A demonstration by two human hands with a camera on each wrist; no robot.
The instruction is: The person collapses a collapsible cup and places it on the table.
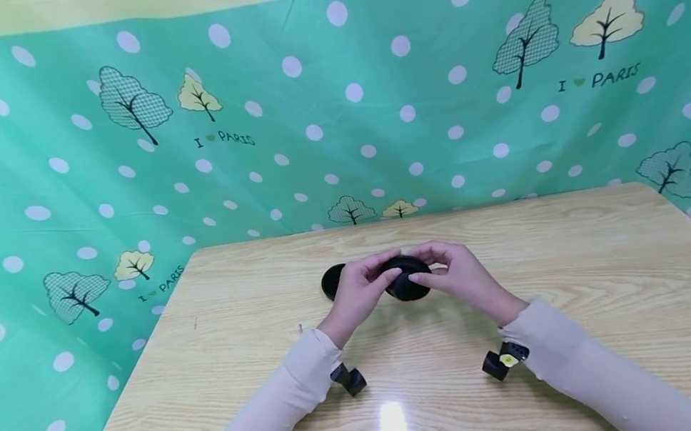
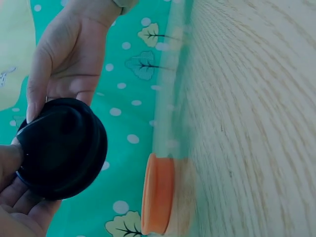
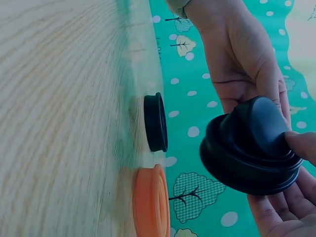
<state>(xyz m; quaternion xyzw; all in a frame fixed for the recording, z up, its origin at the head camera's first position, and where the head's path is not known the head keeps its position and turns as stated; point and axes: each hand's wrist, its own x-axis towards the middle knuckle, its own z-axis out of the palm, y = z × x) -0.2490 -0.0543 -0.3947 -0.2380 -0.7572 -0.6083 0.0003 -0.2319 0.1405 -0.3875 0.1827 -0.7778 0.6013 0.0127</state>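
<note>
Between both hands, above the table, is a black cup lid with a raised, domed part, seen close up as a round black lid in the left wrist view. My left hand grips its left side, thumb on the face turned toward me. My right hand holds the right side, thumb also on that face. In the right wrist view the lid shows its stepped rim, with the left hand above it and the right hand at the lower right.
A second black round lid lies on the wooden table just left of the hands. Beside it sits an orange lid, hidden behind the hands in the head view. A green patterned cloth hangs behind the table.
</note>
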